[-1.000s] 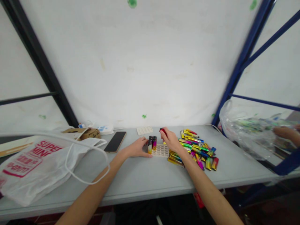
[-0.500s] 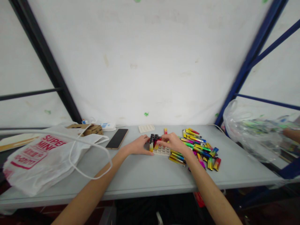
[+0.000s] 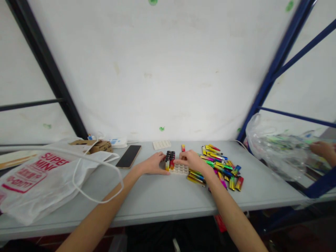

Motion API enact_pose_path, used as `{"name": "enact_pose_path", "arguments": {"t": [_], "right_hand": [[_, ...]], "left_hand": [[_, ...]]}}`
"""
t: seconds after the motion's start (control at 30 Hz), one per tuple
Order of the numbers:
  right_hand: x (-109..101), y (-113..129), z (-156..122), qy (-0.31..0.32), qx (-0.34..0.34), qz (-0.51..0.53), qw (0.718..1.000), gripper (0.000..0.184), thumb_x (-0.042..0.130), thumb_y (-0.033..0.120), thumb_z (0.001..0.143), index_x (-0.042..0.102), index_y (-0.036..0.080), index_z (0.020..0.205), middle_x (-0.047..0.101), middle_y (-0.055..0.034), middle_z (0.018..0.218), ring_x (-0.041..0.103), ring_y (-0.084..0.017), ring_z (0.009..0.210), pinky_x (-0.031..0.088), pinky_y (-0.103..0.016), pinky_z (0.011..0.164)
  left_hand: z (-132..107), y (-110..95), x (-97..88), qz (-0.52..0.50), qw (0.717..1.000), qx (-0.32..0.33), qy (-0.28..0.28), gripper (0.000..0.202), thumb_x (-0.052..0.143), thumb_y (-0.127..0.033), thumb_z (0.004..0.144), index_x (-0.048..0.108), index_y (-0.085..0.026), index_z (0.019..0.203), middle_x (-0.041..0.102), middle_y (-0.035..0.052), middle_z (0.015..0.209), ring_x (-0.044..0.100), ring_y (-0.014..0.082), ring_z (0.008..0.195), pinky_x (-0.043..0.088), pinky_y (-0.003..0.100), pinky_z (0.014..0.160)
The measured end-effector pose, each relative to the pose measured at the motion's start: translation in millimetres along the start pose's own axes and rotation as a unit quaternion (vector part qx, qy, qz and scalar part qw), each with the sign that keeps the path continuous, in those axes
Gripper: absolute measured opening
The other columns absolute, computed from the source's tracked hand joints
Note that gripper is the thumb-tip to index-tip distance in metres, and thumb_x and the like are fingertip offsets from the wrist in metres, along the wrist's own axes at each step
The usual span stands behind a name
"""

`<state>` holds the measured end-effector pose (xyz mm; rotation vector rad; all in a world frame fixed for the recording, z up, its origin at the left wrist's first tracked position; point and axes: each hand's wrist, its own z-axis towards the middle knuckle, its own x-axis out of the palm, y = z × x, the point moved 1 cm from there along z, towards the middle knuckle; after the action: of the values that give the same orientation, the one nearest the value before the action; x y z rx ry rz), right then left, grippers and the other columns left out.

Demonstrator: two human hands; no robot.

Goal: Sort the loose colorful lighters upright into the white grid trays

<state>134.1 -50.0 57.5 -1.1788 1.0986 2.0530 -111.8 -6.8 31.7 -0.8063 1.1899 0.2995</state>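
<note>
A small white tray [image 3: 181,171] with rows of sockets lies on the grey table [image 3: 162,199]. Several colourful lighters [image 3: 169,158] stand in its left sockets. My left hand [image 3: 153,164] grips the tray's left side with curled fingers. My right hand [image 3: 191,161] reaches in from the right, its fingertips pinched on a red lighter [image 3: 172,163] standing in the tray. Just right of that hand lies a heap of loose lighters [image 3: 222,168]. One more lighter [image 3: 183,147] sits alone behind the tray.
A spare white tray [image 3: 162,144], a phone [image 3: 128,156], a cardboard box [image 3: 99,146] and a power strip [image 3: 117,141] lie at the back. A white shopping bag [image 3: 39,178] fills the left. At right, a clear plastic bag [image 3: 275,147] and another person's hand [image 3: 322,149].
My right hand brought a red lighter down from behind the tray and set it among the standing ones. My left hand stayed on the tray.
</note>
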Motion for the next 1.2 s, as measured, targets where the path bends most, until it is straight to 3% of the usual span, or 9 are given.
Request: {"name": "enact_pose_path", "arguments": {"t": [0.1, 0.17, 0.27, 0.4, 0.67, 0.87, 0.97, 1.07, 1.2], "right_hand": [[-20.5, -23.6, -7.8, -0.093, 0.044, 0.012, 0.995, 0.047, 0.048, 0.047, 0.106, 0.072, 0.016, 0.080, 0.069, -0.0020, 0.067, 0.056, -0.014, 0.060, 0.038, -0.026, 0.062], [-30.7, -39.4, -15.2, -0.112, 0.069, 0.009, 0.991, 0.036, 0.052, 0.040, 0.104, 0.073, 0.016, 0.086, 0.072, -0.0034, 0.073, 0.060, -0.015, 0.064, 0.041, -0.026, 0.065], [-35.8, -53.8, -29.8, -0.045, 0.061, 0.003, 0.997, 0.018, 0.062, 0.027, 0.095, 0.075, 0.015, 0.091, 0.076, -0.0068, 0.086, 0.066, -0.018, 0.074, 0.046, -0.028, 0.072], [-32.9, -55.4, -50.4, 0.062, 0.053, -0.012, 0.997, 0.015, 0.065, 0.026, 0.091, 0.077, 0.016, 0.090, 0.077, -0.0095, 0.093, 0.068, -0.022, 0.082, 0.049, -0.030, 0.077], [-25.8, -71.9, -65.3, 0.073, 0.102, -0.082, 0.989, 0.019, 0.067, 0.012, 0.082, 0.076, 0.019, 0.097, 0.075, -0.0103, 0.103, 0.068, -0.025, 0.097, 0.050, -0.035, 0.090], [-31.7, -81.1, -65.9, -0.078, 0.105, -0.013, 0.991, 0.022, 0.072, 0.025, 0.083, 0.077, 0.019, 0.104, 0.077, -0.0110, 0.109, 0.071, -0.025, 0.089, 0.054, -0.041, 0.090], [-41.3, -81.2, -63.1, -0.172, 0.146, 0.055, 0.973, 0.024, 0.078, 0.040, 0.079, 0.078, 0.020, 0.092, 0.078, -0.0121, 0.108, 0.073, -0.027, 0.089, 0.055, -0.043, 0.090], [-44.7, -78.1, -58.2, -0.215, 0.179, 0.167, 0.945, 0.043, 0.078, 0.061, 0.075, 0.071, 0.019, 0.076, 0.079, -0.0123, 0.094, 0.074, -0.029, 0.085, 0.056, -0.040, 0.081], [-34.8, -74.0, -50.3, -0.234, 0.182, 0.235, 0.926, 0.058, 0.074, 0.077, 0.072, 0.058, 0.021, 0.073, 0.077, -0.0102, 0.079, 0.071, -0.024, 0.072, 0.053, -0.034, 0.067]], "left_hand": [[0.4, 1.0, 0.0, 0.004, 1.000, -0.004, -0.002, 0.071, 0.081, -0.068, 0.068, 0.068, -0.016, 0.114, 0.066, 0.0139, 0.117, 0.063, 0.0362, 0.109, 0.052, 0.044, 0.098], [0.7, 1.8, 0.2, 0.008, 1.000, -0.007, -0.003, 0.073, 0.080, -0.070, 0.067, 0.068, -0.016, 0.115, 0.065, 0.0144, 0.118, 0.064, 0.0367, 0.109, 0.052, 0.045, 0.098], [1.2, 2.2, 0.7, 0.012, 1.000, -0.004, 0.007, 0.072, 0.077, -0.070, 0.070, 0.066, -0.016, 0.116, 0.065, 0.0152, 0.119, 0.063, 0.0362, 0.110, 0.052, 0.045, 0.100], [1.1, 0.5, 1.0, 0.008, 1.000, 0.007, 0.006, 0.069, 0.077, -0.068, 0.072, 0.065, -0.016, 0.117, 0.065, 0.0150, 0.120, 0.063, 0.0357, 0.111, 0.051, 0.044, 0.102], [-0.1, -1.3, 1.4, -0.015, 1.000, 0.011, -0.018, 0.065, 0.080, -0.067, 0.068, 0.068, -0.018, 0.109, 0.066, 0.0124, 0.111, 0.064, 0.0339, 0.102, 0.053, 0.042, 0.095], [0.5, -1.0, 2.3, -0.011, 1.000, 0.003, -0.008, 0.065, 0.081, -0.065, 0.069, 0.067, -0.017, 0.110, 0.065, 0.0127, 0.113, 0.063, 0.0335, 0.102, 0.052, 0.042, 0.095], [0.6, 0.2, 2.4, -0.014, 1.000, -0.001, -0.002, 0.068, 0.080, -0.067, 0.069, 0.067, -0.016, 0.112, 0.065, 0.0136, 0.114, 0.063, 0.0341, 0.104, 0.052, 0.042, 0.096], [0.3, 1.6, 1.9, -0.019, 1.000, -0.007, 0.000, 0.068, 0.080, -0.068, 0.069, 0.067, -0.016, 0.111, 0.065, 0.0130, 0.112, 0.064, 0.0340, 0.102, 0.053, 0.042, 0.093], [-0.3, 3.0, 0.8, -0.012, 1.000, -0.008, 0.000, 0.070, 0.080, -0.071, 0.068, 0.067, -0.018, 0.112, 0.065, 0.0119, 0.113, 0.064, 0.0339, 0.103, 0.053, 0.043, 0.094]]}}
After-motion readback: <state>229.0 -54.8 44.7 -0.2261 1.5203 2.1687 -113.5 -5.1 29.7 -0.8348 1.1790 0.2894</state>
